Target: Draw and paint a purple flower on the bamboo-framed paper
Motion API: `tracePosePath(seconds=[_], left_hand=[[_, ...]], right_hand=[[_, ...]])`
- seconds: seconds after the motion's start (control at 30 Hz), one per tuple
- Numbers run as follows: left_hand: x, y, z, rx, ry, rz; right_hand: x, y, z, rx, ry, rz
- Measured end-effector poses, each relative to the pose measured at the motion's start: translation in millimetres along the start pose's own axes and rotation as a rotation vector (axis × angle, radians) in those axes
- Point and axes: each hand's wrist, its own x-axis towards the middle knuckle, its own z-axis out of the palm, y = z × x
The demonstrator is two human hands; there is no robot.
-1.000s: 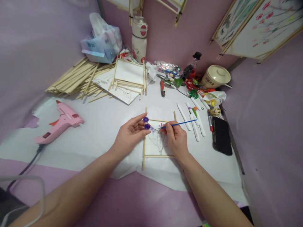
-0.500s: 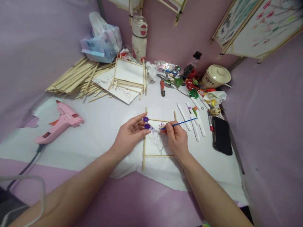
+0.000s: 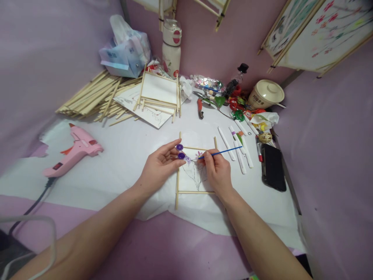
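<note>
A white sheet (image 3: pixel 189 181) in a frame of thin wooden sticks lies in front of me, with a line drawing and purple petals near its top. My right hand (image 3: pixel 218 171) pinches a thin blue paintbrush (image 3: pixel 223 151), its tip at the purple patch on the sheet. Between the thumb and fingers of my left hand (image 3: pixel 160 165) is a small purple paint pot (image 3: pixel 181 156), its round purple lid (image 3: pixel 179 147) just above. The left hand rests at the frame's upper left side.
Left lies a pink glue gun (image 3: pixel 77 151). Behind are wooden sticks (image 3: pixel 90 97), a stick frame (image 3: pixel 160 87), a tissue pack (image 3: pixel 128 54) and a bottle (image 3: pixel 171 50). White markers (image 3: pixel 226 144), a black phone (image 3: pixel 273 167) and a lidded bowl (image 3: pixel 266 95) are on the right.
The brush has shifted very slightly in my right hand. Otherwise both hands and the framed sheet hold their places.
</note>
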Motion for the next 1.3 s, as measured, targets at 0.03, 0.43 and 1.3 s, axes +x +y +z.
tracePosePath(seconds=[0.03, 0.43, 1.3], left_hand=[[0.0, 0.0, -0.1, 0.001, -0.002, 0.001], [0.2, -1.0, 0.1, 0.0, -0.002, 0.0], [0.7, -1.1, 0.0, 0.009, 0.009, 0.006]], right_hand=[[0.0, 0.0, 0.0, -0.001, -0.004, 0.004], [0.2, 0.6, 0.3, 0.012, -0.014, 0.0], [-0.2, 1.3, 0.7, 0.049, -0.056, -0.006]])
